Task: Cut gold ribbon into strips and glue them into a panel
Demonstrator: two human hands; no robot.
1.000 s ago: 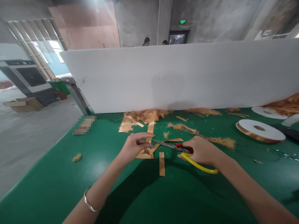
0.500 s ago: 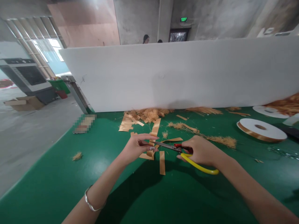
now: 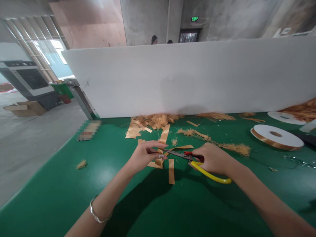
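Ribbon [image 3: 165, 133] and scissors [image 3: 178, 153], centre of frame.
The left hand [image 3: 144, 154] is pinching the ribbon; the right hand [image 3: 213, 159] is gripping the scissors. Their tips are lying beside the left hand: a slip could cause a nick.

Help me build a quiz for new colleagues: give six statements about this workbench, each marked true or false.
1. The right hand holds scissors. True.
2. The scissors' handles are plain black. False: red and yellow show there.
3. The left hand holds a tan ribbon strip. True.
4. The person wears no jewellery. False: a silver bracelet circles the left forearm.
5. A white spool lies right of the right hand. True.
6. The work surface is white. False: the tabletop is green.
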